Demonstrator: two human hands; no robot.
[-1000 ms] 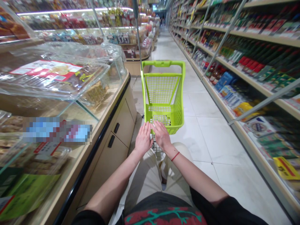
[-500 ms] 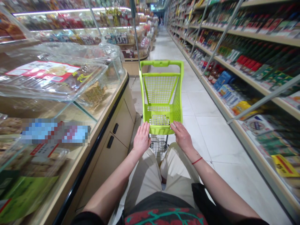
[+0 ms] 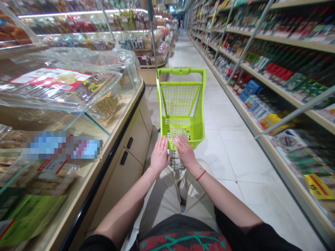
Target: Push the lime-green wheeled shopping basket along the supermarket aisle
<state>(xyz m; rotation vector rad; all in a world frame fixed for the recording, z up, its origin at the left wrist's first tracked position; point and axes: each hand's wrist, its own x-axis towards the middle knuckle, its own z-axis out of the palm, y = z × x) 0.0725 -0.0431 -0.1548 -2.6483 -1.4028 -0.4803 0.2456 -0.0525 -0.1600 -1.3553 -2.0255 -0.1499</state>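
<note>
A lime-green plastic shopping cart (image 3: 180, 100) with mesh walls stands just ahead of my legs, on a low wire frame (image 3: 176, 163). My left hand (image 3: 159, 155) lies against the near rim at its left corner, fingers spread and pointing forward. My right hand (image 3: 184, 150) rests close by, its fingers curled over the same rim. The basket holds nothing that I can see. A red thread bracelet (image 3: 201, 175) circles my right wrist.
On the left runs a glass display counter (image 3: 65, 90) of packaged food above beige cabinet doors (image 3: 128, 153). Tall stocked shelves (image 3: 274, 66) line the right. A white tiled floor (image 3: 225, 157) stretches between them, with a distant person (image 3: 180, 22) at the aisle's end.
My right hand has slid left along the rim, back towards my left hand, compared with half a second ago. The left hand and the cart have barely moved.
</note>
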